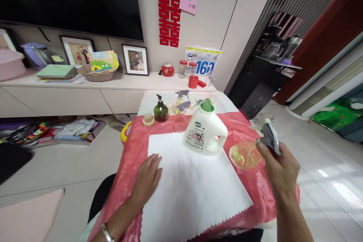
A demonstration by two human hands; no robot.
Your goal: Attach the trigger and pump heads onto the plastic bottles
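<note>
Spray bottle of clear yellowish plastic with a grey trigger head (249, 151) sits tilted in my right hand (279, 168), fingers wrapped around its neck, held above the right edge of the surface (136, 147), which wears a glossy red patterned cloth. Just left of it stands a squat white plastic jug with a moulded handle and a green funnel in its mouth (204, 130), resting on a smooth white sheet with a zigzag-cut edge (190, 193). My left hand (147, 179) lies flat and spread, palm down, on that sheet's left edge, holding nothing. Behind the jug I see a small round clear spray bottle (180, 119) and a dark green pump bottle (160, 110).
</note>
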